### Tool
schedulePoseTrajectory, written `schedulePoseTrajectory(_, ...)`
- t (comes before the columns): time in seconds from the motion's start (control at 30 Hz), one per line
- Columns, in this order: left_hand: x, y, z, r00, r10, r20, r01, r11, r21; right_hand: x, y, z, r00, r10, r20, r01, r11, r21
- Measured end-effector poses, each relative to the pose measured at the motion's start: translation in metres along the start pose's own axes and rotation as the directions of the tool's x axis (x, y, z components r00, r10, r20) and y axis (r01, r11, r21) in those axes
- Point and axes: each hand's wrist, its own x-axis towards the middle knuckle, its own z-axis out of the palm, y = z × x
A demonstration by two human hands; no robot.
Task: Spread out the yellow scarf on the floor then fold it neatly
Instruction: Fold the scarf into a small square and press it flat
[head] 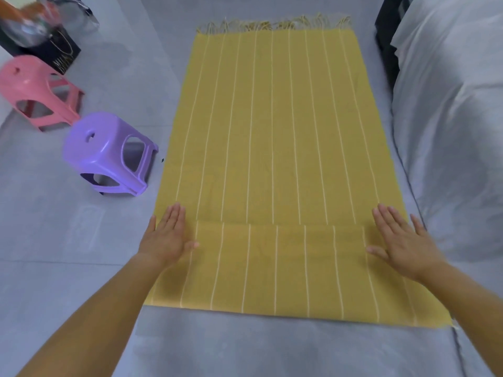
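- We are pressing the yellow scarf [272, 131] flat on the floor [245, 349]. It is lying lengthwise from 6 o'clock to 12 o'clock, with its fringe [272, 24] at the far, 12 o'clock end.
- We are judging that the spreading is done and the first fold is in hand. A near flap [277, 268] is lying over the scarf at 6 o'clock, its stripes not lining up with those beneath.
- Our left hand [166, 235] is lying palm down at 8 o'clock, on the flap's far left corner. Its fingers are straight and together and it is gripping nothing.
- Our right hand [402, 240] is doing the same at 4 o'clock on the far right corner, open and flat, pressing only.
- We are expecting the next move to call for smoothing the flap so its side edges sit square on the layer below. After that comes pinching the corners of the doubled near edge and carrying it toward 12 o'clock without dragging the fabric askew.
- We are counting one scarf, one fringe in view, one folded flap and two hands.
- We are also counting two plastic stools: one purple stool [106, 153] at 9 o'clock and one pink stool [38, 91] at 10 o'clock. Both are standing apart from the scarf.
- We are seeing one sheet-covered bed [449, 131] along 3 o'clock, just beside the scarf's right edge.
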Motion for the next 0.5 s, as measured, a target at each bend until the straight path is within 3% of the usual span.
schedulePoseTrajectory(0.2, 0.002, 0.024, 0.036, 0.998, 0.066, 0.008, -0.065, 0.992, -0.110, -0.002, -0.029, 0.032, 0.997, -0.074, -0.033, 0.077, 0.992, 0.103)
schedulePoseTrajectory(0.3, 0.014, 0.030, 0.061, 0.996, 0.058, -0.064, -0.066, 0.989, -0.134, 0.000, -0.044, 0.049, 0.995, -0.095, 0.037, 0.089, 0.987, 0.134)
schedulePoseTrajectory(0.4, 0.024, 0.035, 0.082, 0.989, 0.019, -0.150, -0.045, 0.984, -0.170, 0.006, -0.053, 0.066, 0.997, -0.044, -0.070, 0.053, 0.990, 0.132)
schedulePoseTrajectory(0.5, 0.024, 0.036, 0.091, 0.984, 0.027, -0.178, -0.061, 0.981, -0.185, 0.004, -0.054, 0.071, 0.996, -0.030, -0.086, 0.042, 0.989, 0.144)
